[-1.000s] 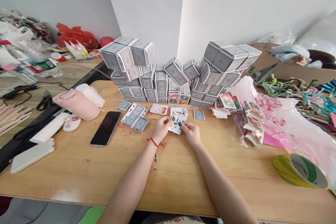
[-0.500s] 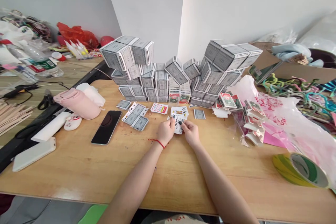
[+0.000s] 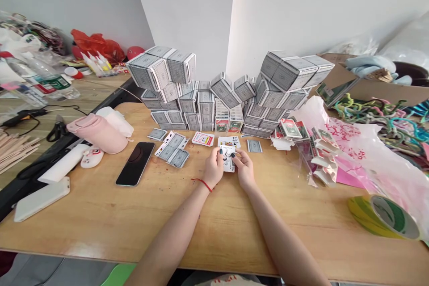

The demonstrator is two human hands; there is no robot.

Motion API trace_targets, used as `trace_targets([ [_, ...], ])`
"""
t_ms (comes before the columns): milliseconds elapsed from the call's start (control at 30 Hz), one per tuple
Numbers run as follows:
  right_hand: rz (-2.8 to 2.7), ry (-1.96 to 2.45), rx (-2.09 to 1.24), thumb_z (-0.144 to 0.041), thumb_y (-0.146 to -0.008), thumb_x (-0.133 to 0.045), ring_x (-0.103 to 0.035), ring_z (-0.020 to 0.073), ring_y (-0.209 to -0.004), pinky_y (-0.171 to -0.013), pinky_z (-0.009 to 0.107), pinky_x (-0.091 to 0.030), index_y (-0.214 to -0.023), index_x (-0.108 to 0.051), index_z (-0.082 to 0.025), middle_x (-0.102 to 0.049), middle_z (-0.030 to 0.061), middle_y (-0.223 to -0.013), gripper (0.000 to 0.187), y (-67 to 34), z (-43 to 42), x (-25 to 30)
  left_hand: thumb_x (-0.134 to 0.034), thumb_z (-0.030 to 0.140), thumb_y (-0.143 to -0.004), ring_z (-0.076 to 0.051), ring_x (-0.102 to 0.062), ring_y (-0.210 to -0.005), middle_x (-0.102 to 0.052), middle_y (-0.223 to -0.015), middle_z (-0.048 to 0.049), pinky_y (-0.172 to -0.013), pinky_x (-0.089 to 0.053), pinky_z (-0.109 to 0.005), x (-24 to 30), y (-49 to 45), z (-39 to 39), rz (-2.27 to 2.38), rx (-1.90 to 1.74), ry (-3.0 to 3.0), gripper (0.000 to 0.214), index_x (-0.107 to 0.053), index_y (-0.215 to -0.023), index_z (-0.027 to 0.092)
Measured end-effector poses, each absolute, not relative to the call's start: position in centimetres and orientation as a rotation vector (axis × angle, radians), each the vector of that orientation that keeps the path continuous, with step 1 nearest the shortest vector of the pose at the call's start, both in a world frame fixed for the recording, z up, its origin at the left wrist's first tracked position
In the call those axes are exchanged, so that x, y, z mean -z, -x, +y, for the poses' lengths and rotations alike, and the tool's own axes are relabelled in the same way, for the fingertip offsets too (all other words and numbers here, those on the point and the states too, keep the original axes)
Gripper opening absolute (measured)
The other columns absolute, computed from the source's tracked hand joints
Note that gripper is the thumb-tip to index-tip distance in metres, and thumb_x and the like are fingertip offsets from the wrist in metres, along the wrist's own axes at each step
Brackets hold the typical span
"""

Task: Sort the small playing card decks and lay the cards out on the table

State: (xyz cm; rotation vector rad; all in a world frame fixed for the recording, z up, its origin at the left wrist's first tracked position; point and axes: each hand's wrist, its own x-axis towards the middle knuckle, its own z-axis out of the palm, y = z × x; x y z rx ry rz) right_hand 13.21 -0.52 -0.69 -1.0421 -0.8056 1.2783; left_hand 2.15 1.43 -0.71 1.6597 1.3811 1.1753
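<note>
Between my two hands is a white playing card [image 3: 228, 164] with a black figure, face up; whether more cards lie under it I cannot tell. My left hand [image 3: 213, 167] grips its left edge with the thumb on top. On the right edge, my right hand [image 3: 244, 169] pinches it the same way. Just beyond lie face-up playing cards [image 3: 231, 141], partly hidden by the held card. To the left are a red-and-white card [image 3: 203, 139] and linked grey-backed cards [image 3: 174, 151]. A single grey-backed card [image 3: 254, 145] rests to the right.
Grey cubes folded from cards [image 3: 149, 69] form tall stacks at the back. A black phone [image 3: 136, 163] and pink bottle [image 3: 98, 132] are on the left. Opened card boxes [image 3: 323, 152], a plastic bag [image 3: 355, 143] and yellow-green tape [image 3: 384, 216] lie right.
The held card has turned flatter and squarer to me, showing more of its face. Both hands have shifted slightly, with the fingers opened a little along its edges.
</note>
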Motion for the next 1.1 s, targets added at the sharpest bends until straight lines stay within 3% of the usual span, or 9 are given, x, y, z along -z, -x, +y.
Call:
trace_targets([
  [333,-0.807,1.108,-1.235,-0.04,-0.07,-0.057,-0.047,0.0114,-0.049,-0.047,0.023,-0.04,-0.091,-0.053,-0.022,-0.056,-0.0023,-0.062,0.028,-13.0,-0.5,0.3,-0.037,0.029,-0.083,-0.01,-0.047,-0.055,-0.052,-0.071,-0.0012,-0.051,-0.038,-0.02,0.8,-2.1,1.3,1.132,-1.229,-1.35,0.024,-0.047,-0.102,0.017],
  [533,-0.824,1.078,-1.241,-0.038,-0.071,-0.056,-0.045,0.0108,-0.049,-0.047,0.021,-0.038,-0.091,-0.051,-0.023,-0.054,-0.0039,-0.061,0.026,-12.7,-0.4,0.4,-0.038,0.026,-0.081,-0.008,-0.041,-0.048,-0.047,-0.063,0.002,-0.044,-0.035,-0.018,0.6,-1.9,1.4,1.09,-1.208,-1.225,0.017,-0.046,-0.094,0.017],
  [833,-0.831,1.115,-1.262,-0.036,-0.071,-0.052,-0.036,0.0087,-0.044,-0.041,0.019,-0.031,-0.087,-0.051,-0.022,-0.045,-0.0053,-0.056,0.021,-12.5,-0.4,0.6,-0.039,0.021,-0.075,-0.009,-0.044,-0.053,-0.049,-0.065,0.0012,-0.049,-0.037,-0.019,0.1,-1.8,1.6,1.113,-1.253,-1.256,0.013,-0.049,-0.082,0.017],
  [1100,-0.733,1.082,-1.306,-0.032,-0.066,-0.052,-0.048,0.0119,-0.051,-0.046,0.022,-0.04,-0.074,-0.05,-0.022,-0.054,-0.0023,-0.062,0.013,-12.6,-0.3,0.6,-0.036,0.022,-0.074,-0.012,-0.046,-0.061,-0.051,-0.069,-0.0014,-0.054,-0.037,-0.021,-0.6,-1.5,1.2,1.12,-1.289,-1.35,0.016,-0.051,-0.072,0.017],
])
